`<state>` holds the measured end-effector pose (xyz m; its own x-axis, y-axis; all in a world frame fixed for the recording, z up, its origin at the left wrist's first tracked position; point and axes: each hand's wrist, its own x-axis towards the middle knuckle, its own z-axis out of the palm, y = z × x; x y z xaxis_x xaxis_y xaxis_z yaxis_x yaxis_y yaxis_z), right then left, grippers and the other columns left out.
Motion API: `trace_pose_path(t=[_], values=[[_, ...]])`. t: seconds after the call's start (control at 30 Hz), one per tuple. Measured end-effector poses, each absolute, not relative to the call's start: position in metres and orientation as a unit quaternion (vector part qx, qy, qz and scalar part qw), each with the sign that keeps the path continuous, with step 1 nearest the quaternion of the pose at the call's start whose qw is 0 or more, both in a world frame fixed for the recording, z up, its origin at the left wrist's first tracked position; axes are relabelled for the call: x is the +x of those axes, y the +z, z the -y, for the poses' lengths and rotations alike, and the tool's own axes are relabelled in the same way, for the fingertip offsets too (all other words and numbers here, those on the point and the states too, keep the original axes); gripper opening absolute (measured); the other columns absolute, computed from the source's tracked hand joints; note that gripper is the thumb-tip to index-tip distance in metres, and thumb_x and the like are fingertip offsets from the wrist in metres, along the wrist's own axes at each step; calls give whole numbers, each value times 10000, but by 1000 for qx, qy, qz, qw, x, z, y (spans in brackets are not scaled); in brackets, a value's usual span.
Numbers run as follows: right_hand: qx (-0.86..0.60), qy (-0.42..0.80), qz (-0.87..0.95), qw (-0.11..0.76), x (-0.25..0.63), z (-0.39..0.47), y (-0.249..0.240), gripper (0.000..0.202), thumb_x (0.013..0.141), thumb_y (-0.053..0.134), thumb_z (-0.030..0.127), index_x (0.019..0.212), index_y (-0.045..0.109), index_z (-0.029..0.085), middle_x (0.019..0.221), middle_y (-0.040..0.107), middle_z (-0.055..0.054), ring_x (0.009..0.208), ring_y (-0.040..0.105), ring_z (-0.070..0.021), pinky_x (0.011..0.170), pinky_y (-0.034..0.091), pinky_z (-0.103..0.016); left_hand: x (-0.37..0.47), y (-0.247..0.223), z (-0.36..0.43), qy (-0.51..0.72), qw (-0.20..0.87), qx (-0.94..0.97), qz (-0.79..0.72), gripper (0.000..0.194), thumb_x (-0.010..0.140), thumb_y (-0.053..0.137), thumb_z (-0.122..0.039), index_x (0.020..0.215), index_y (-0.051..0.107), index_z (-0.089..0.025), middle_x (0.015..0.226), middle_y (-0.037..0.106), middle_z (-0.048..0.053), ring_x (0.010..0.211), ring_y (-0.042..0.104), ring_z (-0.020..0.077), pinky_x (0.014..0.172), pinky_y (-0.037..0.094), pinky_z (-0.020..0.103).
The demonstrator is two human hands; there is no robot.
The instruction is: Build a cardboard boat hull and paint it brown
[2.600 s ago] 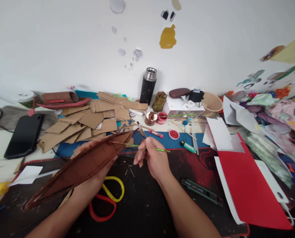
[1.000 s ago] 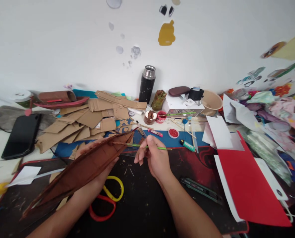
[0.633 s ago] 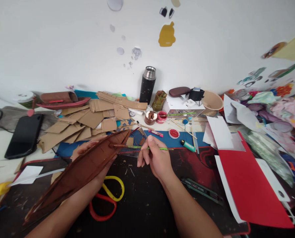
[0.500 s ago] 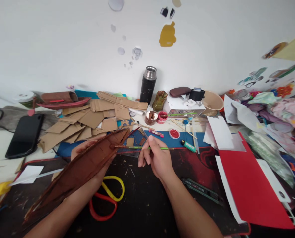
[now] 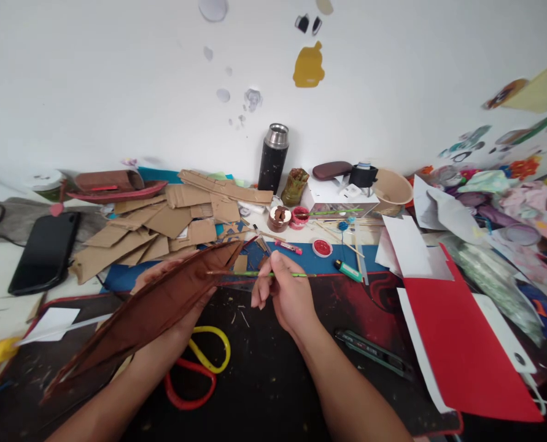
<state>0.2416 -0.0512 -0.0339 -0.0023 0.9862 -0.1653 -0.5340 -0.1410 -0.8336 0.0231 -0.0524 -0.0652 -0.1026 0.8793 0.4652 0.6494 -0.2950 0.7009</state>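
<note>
A long brown boat-shaped piece (image 5: 153, 307) is tilted up at the left, its pointed end toward the upper right. My left hand (image 5: 181, 319) supports it from behind and below, with the fingers partly hidden by it. In my right hand (image 5: 285, 288), thumb and fingers pinch a thin green paintbrush (image 5: 245, 274). The brush lies nearly level, its brown tip against the inner surface near the pointed end. Behind stand an open jar of brown paint (image 5: 279, 218) and a jar of red paint (image 5: 299, 217).
Scissors (image 5: 197, 362) lie below the brown piece, and a cutter (image 5: 372, 353) is right of my right forearm. Cardboard scraps (image 5: 162, 227), a phone (image 5: 44, 252) and a black flask (image 5: 273, 159) stand or lie behind. Red paper (image 5: 471, 350) covers the right side.
My right hand and the brush have shifted slightly left, with the brush tip still on the brown piece. The whole view has moved a little.
</note>
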Motion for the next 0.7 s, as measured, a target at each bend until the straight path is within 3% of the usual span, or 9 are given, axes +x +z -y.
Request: trace_pose_path(t=[0.13,0.3,0.57,0.7], values=[[-390,640,284,597,242,50,-33,546,920,796,719,781,665,207,481,584,46,402,628,-157,372,413,-205,24,-59,49,481,74,659,-573,518,817,871,-553,1232,731,-278,1239,785,86,1152,741,353,1165,550,570],[-385,641,287,599,241,51,-34,546,922,801,716,790,667,203,490,603,45,398,644,-154,365,409,-194,24,-65,52,449,86,667,-589,530,863,807,-617,1263,733,-277,1272,782,118,1208,715,412,1161,523,647],[-377,624,312,610,241,51,-37,521,970,766,692,816,683,202,520,641,34,445,697,-163,392,443,-194,29,-60,56,473,93,647,-590,564,853,818,-667,1249,705,-281,1218,762,101,1162,714,398,1164,505,657],[-370,622,325,609,243,52,-37,501,999,749,663,812,688,202,460,584,56,407,660,-151,393,432,-191,25,-64,54,461,75,652,-597,625,868,781,-725,1282,687,-266,1259,745,111,1145,717,377,1138,536,628]])
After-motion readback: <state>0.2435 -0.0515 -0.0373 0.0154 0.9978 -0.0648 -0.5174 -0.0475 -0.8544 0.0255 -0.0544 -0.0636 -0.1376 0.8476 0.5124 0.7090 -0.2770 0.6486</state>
